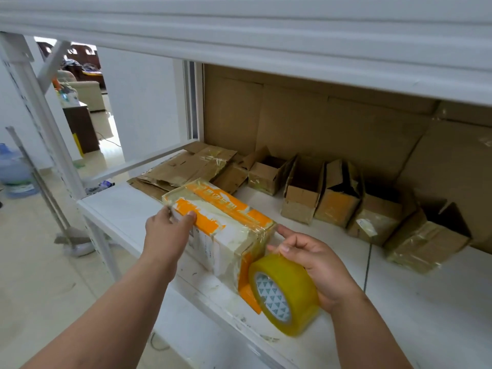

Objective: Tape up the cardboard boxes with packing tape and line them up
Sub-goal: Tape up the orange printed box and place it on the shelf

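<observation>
A white and orange cardboard box (pixel 221 225), shiny with clear tape, lies on the white shelf (pixel 399 302). My left hand (pixel 167 230) grips its far left end, thumb on top. My right hand (pixel 316 265) holds a yellowish roll of packing tape (pixel 286 292) against the box's near right end, forefinger stretched toward the box corner. A row of several small brown cardboard boxes (pixel 343 201) stands along the back of the shelf, some with open flaps.
Flattened cardboard (pixel 183 169) lies at the shelf's back left. Large cardboard sheets (pixel 319 123) line the back wall. An upper shelf (pixel 266 35) hangs overhead. To the left are a shelf post (pixel 45 123), a water jug (pixel 16 171) and open floor.
</observation>
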Motion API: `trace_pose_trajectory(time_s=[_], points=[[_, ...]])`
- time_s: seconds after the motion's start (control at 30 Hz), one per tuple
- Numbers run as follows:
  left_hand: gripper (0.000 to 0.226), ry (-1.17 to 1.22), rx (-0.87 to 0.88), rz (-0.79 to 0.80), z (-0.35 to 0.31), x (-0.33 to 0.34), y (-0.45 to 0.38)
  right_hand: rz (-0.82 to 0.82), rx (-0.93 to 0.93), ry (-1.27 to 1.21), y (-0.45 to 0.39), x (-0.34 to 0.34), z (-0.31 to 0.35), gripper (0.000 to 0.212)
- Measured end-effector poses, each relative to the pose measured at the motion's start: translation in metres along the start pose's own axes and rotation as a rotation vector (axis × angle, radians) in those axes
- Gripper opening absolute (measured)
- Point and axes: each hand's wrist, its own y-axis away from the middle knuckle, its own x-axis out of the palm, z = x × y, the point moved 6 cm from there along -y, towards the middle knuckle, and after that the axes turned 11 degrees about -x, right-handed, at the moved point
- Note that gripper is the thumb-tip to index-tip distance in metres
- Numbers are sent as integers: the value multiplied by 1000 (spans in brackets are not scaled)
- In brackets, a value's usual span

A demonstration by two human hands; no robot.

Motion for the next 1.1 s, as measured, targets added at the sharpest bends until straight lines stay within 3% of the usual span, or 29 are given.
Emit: trace_pose_trajectory(time_s=[0.1, 0.2, 0.27, 0.4, 0.47, 0.57, 0.67, 0.87, 1.0, 1.1], points=[[87, 9, -26, 16, 4, 1, 12, 38, -10, 44, -5, 6, 4, 15], [89, 207, -124, 196, 3, 7, 25, 48, -3, 29, -4, 3, 2, 18], [80, 256, -150, 243, 1, 10, 35, 53, 21, -7, 2, 0, 6, 14], [38, 252, -138, 242, 6, 16, 58, 73, 63, -124, 11, -12, 19, 5], [33, 268, -131, 243, 7, 21, 68, 70, 89, -141, 14, -19, 22, 5], [41, 260, -58, 269, -2, 29, 80, 68, 116, -96, 20, -28, 21, 7], [72, 159, 4, 334, -10, 40, 91, 92, 137, 33, 26, -36, 16, 15], [55, 34, -47, 501, -5, 64, 101, 86, 99, 12, 42, -46, 15, 13], [57, -44, -8, 408, -1, 63, 108, 75, 38, 11, 48, -55, 23, 11], [52, -296, 243, 152, -7, 55, 111, 94, -6, -12, 51, -55, 30, 12]])
